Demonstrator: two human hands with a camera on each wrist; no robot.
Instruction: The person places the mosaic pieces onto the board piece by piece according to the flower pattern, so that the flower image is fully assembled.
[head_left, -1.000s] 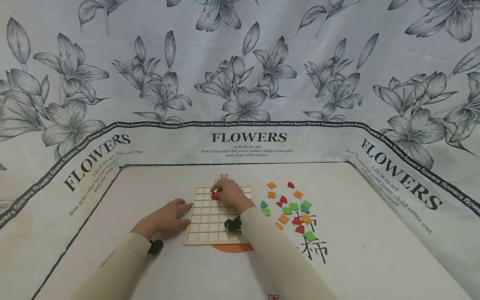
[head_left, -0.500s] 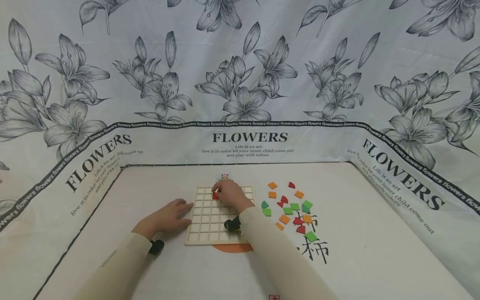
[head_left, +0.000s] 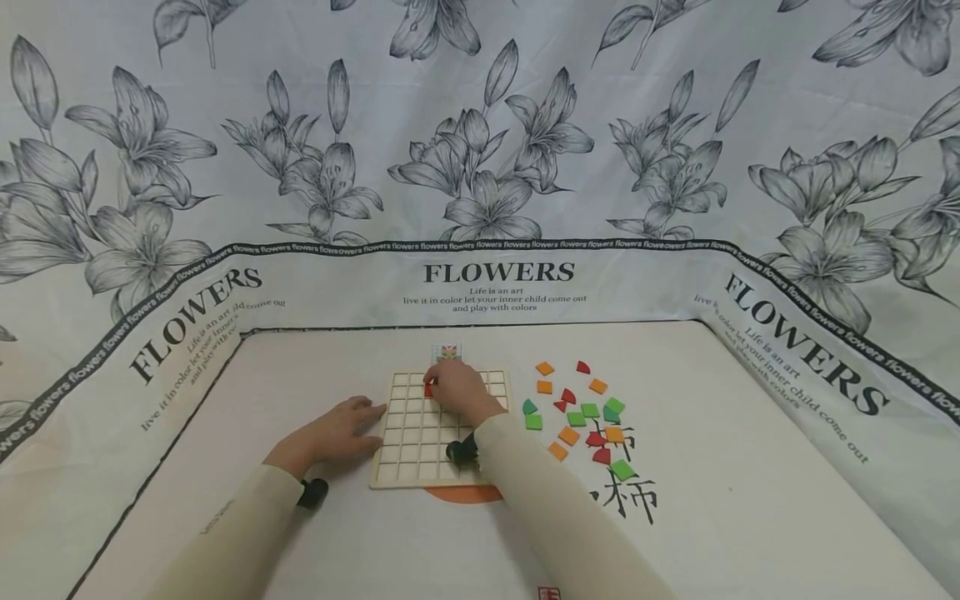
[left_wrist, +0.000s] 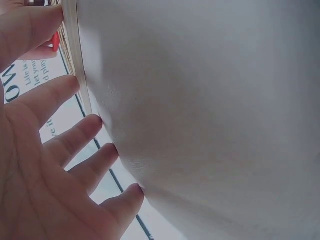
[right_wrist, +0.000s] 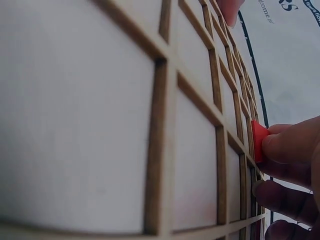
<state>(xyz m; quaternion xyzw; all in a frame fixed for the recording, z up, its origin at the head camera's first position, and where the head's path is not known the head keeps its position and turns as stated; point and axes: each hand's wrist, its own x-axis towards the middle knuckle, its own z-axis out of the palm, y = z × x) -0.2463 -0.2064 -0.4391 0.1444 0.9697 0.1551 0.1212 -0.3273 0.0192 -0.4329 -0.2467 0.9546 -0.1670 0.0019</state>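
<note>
A: Which step is in hand?

B: Placing a piece, I'd judge. The right hand (head_left: 461,390) is over the far part of the wooden grid board (head_left: 408,458), with a red piece (right_wrist: 259,141) pinched between thumb and fingers.

A: Is the piece seated in a cell?

B: I can't tell. The right wrist view shows it tilted up at the ridges, left of the middle and near the far edge. Its full outline is hidden by the fingers.

A: So what does the next move call for?

B: Probably squaring it to the ridges, laying it flat, then loosening the pinch. The small pattern card (head_left: 448,350) just beyond the board may be the guide.

A: How are the hands posed?

B: The right forearm slants in across the board's near right corner, with the hand palm down. The left hand (head_left: 341,429) lies beside the board, fingers spread and holding nothing; thumb and index fingertip appear to touch its left edge, perhaps to steady it.

A: And the other pieces?

B: Loose orange, green and red ones (head_left: 568,436) lie scattered right of the board on the surface (head_left: 750,500).
</note>
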